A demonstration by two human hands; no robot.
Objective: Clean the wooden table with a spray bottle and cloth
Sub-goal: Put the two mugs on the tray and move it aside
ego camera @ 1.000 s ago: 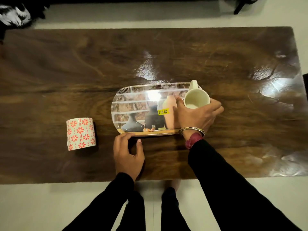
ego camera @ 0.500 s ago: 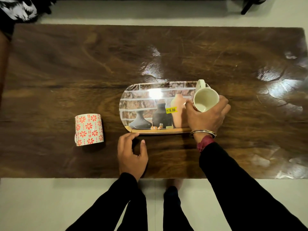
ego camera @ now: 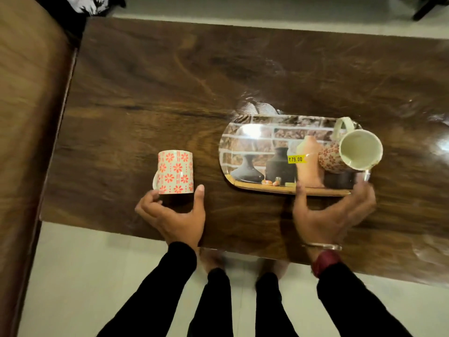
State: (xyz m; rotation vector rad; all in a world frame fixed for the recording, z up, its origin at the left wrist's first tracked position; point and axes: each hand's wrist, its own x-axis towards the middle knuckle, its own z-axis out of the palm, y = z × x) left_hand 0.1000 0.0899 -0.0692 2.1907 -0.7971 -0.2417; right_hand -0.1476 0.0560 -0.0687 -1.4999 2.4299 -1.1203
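A dark glossy wooden table [ego camera: 170, 81] fills the view. A floral mug [ego camera: 175, 171] stands on it left of centre. My left hand [ego camera: 177, 220] cups the mug's near side, with the thumb on its right and the fingers curled at its left by the handle. A picture-printed oval tray [ego camera: 255, 147] lies to the right. A second floral mug with a cream inside [ego camera: 359, 149] stands on the tray's right end. My right hand [ego camera: 325, 222] is spread, its thumb and fingertips touching the tray's near rim. No spray bottle or cloth is in view.
A lighter brown wooden surface [ego camera: 26, 117] borders the table's left end. A black-and-white patterned thing [ego camera: 87, 2] lies at the far left corner. Pale floor [ego camera: 85, 276] runs along the near edge, where my legs stand close to the table.
My right hand let go of the cream mug, which now stands on the tray, and dropped back to the tray's near rim. My left hand moved left from the tray's edge to the floral mug.
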